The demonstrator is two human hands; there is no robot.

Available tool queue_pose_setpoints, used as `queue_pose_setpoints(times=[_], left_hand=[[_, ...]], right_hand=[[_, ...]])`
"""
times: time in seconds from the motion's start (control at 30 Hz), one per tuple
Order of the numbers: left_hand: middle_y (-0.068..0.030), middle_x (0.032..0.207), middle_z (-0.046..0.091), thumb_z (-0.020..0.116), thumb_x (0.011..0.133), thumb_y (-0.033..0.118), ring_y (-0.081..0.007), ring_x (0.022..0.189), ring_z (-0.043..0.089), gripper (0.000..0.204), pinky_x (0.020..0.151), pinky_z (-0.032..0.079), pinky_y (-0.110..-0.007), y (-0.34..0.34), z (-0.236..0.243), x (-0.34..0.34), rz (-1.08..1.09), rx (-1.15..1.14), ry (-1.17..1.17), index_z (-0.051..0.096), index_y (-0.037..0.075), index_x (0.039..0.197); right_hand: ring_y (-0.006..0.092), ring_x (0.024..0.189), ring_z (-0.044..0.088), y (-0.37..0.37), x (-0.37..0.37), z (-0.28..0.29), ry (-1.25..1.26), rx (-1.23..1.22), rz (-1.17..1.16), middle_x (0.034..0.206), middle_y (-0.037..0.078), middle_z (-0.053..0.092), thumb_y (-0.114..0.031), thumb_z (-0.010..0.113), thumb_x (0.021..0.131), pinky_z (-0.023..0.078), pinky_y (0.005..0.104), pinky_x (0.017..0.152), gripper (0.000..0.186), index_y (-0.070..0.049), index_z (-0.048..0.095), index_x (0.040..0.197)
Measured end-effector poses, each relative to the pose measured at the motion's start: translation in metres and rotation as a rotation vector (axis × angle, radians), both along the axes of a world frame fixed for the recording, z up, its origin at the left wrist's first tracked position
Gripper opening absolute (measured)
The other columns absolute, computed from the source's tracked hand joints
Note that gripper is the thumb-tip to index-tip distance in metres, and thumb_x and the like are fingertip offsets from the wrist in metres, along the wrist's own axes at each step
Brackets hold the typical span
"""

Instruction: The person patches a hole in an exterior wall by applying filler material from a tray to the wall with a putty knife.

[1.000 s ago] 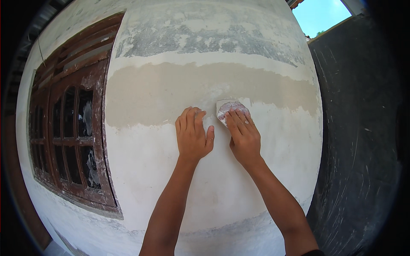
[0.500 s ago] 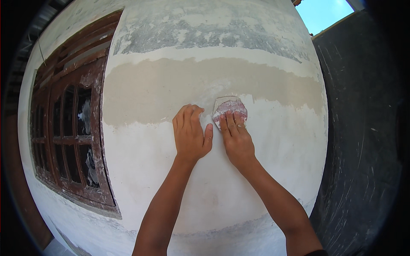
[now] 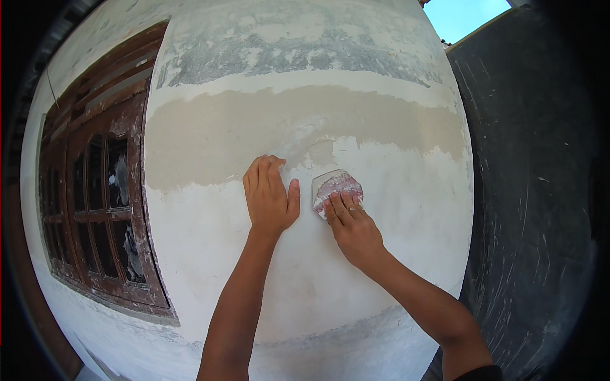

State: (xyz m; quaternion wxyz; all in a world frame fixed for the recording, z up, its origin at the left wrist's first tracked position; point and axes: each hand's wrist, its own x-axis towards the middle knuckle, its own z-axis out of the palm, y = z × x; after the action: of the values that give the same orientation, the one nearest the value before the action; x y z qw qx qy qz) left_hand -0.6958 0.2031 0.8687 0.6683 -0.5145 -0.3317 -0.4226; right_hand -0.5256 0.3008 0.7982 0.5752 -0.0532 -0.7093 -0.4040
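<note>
My right hand (image 3: 357, 230) grips a flat, many-sided putty spreader (image 3: 337, 182), reddish in the middle and smeared with white and grey. Its face lies close to the pale wall (image 3: 413, 209), with my fingers spread over its lower part. To the left, my left hand (image 3: 270, 197) is open against the wall, its fingers pointing up and its thumb apart. A whitish smear shows by its index fingertip. Above both hands runs a wide beige band of putty (image 3: 222, 127) with ragged edges. A curved mark lies in its lower edge, above the spreader.
A brown wooden window (image 3: 101, 209) with worn, whitish-spattered frame and dark panes is set in the wall at left. Rough grey patches (image 3: 248, 51) mark the upper wall. A dark, scratched surface (image 3: 527, 190) stands at right, below a bit of sky.
My right hand has moved the spreader down the wall, uncovering the curved mark in the putty. My left hand keeps its place on the wall. The view has shifted slightly.
</note>
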Motion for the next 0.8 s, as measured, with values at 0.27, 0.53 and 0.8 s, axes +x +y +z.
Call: queue_pose_setpoints(times=[0.27,0.53,0.8], left_hand=[[-0.0161,0.118,0.053,0.052,0.091,0.023,-0.0371,0.116,0.047,0.037,0.096,0.034,-0.048,0.001,-0.002,0.004,0.054,-0.031,-0.001,0.046,0.001,0.121],[-0.0163,0.119,0.052,0.051,0.092,0.023,-0.0366,0.115,0.047,0.035,0.095,0.033,-0.048,0.001,-0.001,0.005,0.058,-0.06,-0.005,0.047,0.001,0.119],[-0.0158,0.118,0.053,0.052,0.09,0.021,-0.0357,0.115,0.047,0.037,0.095,0.034,-0.047,-0.002,-0.003,0.007,0.085,-0.066,-0.026,0.045,0.002,0.12]], right_hand=[[0.0334,0.092,0.063,-0.03,0.036,0.074,0.327,-0.553,0.549,0.098,0.019,0.057,0.01,0.056,0.079,0.052,0.0394,0.084,0.061,-0.012,0.058,0.135],[0.0314,0.093,0.061,-0.025,-0.008,0.131,0.292,-0.377,0.441,0.104,0.018,0.053,-0.01,0.068,0.081,0.051,0.0412,0.078,0.05,-0.014,0.062,0.13],[0.0285,0.093,0.063,-0.003,0.015,0.152,0.642,-0.283,0.362,0.104,0.013,0.056,-0.008,0.069,0.079,0.052,0.0391,0.076,0.046,-0.014,0.066,0.125]])
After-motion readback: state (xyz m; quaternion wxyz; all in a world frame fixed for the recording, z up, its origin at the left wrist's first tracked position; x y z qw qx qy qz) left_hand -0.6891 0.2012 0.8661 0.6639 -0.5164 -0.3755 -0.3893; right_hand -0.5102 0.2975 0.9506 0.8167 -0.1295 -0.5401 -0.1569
